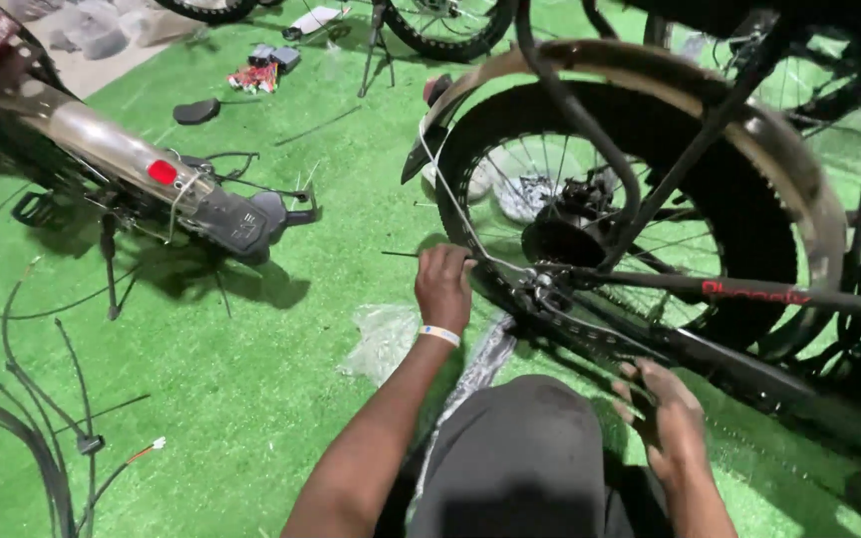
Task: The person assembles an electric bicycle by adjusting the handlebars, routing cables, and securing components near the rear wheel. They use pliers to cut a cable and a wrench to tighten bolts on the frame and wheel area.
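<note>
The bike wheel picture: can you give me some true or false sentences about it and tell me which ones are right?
1. The left hand is up against the fat black rear tyre. True.
2. The ground is bare grey concrete. False: it is green artificial turf.
3. The left wrist wears a white wristband. True.
4. The right hand holds a hammer. False: its fingers are spread near the lower bike frame, and no tool shows in it.
5. Loose black cables lie on the turf at the left. True.
6. The wheel has no mudguard. False: a curved mudguard arches over the tyre.
</note>
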